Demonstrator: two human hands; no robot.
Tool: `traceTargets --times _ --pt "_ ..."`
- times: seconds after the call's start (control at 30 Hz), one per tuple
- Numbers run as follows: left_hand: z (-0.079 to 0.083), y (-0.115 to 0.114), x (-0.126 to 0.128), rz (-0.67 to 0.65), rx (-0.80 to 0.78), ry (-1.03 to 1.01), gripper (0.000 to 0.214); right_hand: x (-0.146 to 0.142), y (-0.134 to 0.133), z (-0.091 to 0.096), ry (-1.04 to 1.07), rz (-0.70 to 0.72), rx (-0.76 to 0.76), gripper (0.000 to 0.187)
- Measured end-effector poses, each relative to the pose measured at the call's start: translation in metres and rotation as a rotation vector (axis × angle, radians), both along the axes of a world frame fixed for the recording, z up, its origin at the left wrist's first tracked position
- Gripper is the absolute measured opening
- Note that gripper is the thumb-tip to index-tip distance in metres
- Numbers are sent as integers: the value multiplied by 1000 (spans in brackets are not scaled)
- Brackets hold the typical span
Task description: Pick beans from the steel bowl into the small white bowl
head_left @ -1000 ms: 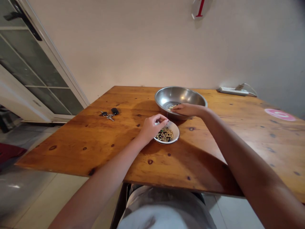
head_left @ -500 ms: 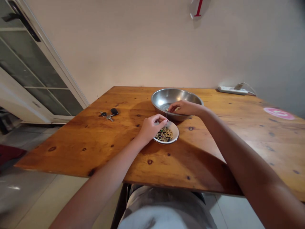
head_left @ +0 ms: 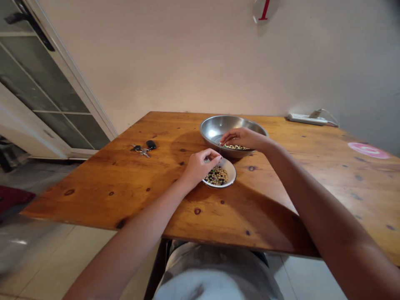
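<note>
My left hand (head_left: 201, 165) sits curled at the near-left rim of a small white bowl (head_left: 229, 171), its fingertips over the bowl. That bowl holds a mix of pale and dark beans (head_left: 216, 176). My right hand (head_left: 242, 138) reaches into a wide stainless steel bowl (head_left: 218, 127), fingers pinched together just above a thin scatter of beans (head_left: 235, 147). Whether either hand grips anything small is hidden at this size.
Both bowls stand on a knotty wooden table (head_left: 93, 187). A key bunch with a black fob (head_left: 143, 149) lies to the left. A white power strip (head_left: 306, 119) sits at the back right, near a pink round sticker (head_left: 368, 150).
My right hand has drawn back slightly to the right, showing more of the beans in the steel bowl. My left hand stays at the white bowl, and the view has shifted a little.
</note>
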State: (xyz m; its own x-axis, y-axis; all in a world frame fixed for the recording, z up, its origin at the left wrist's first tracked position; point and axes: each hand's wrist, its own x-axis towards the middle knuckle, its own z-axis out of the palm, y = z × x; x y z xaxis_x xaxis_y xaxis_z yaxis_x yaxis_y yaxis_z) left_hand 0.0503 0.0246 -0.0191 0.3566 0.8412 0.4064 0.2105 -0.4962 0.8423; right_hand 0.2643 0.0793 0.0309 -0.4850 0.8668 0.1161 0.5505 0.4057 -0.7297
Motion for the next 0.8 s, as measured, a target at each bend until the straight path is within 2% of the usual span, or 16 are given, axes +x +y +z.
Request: traceTargets --times 0.13,0.33,0.5,0.8 --pt "2 -1 0 6 8 7 15 -4 -7 5 185 15 -81 13" --pt "-1 3 1 -20 -21 -35 14 -12 -21 18 481 157 -116 20" --pt "-6 6 1 -39 -50 -67 19 -16 -26 25 514 185 -138 19" --pt "-3 4 1 -11 -36 -49 14 -17 -24 21 511 166 -165 20"
